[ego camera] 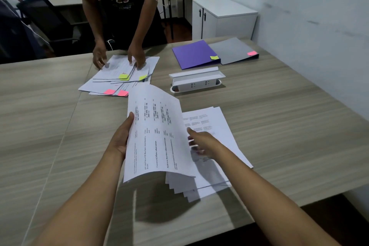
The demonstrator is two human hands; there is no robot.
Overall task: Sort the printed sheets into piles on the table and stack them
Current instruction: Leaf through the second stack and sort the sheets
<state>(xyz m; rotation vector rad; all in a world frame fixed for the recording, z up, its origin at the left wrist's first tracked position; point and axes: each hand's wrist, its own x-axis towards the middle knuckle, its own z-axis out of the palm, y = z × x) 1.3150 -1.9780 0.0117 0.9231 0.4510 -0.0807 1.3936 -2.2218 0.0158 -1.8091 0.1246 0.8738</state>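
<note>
My left hand grips the left edge of a bundle of printed sheets, lifted and curving above the wooden table. My right hand reaches under that bundle, fingers spread, over a loose pile of printed sheets lying flat on the table; whether it touches the pile I cannot tell. Farther back lies a spread of sheets tagged with yellow and pink sticky notes.
Across the table a person in a black shirt has both hands on the tagged sheets. A purple folder and a grey folder lie at the back right, before them a white socket box. A white cabinet stands behind.
</note>
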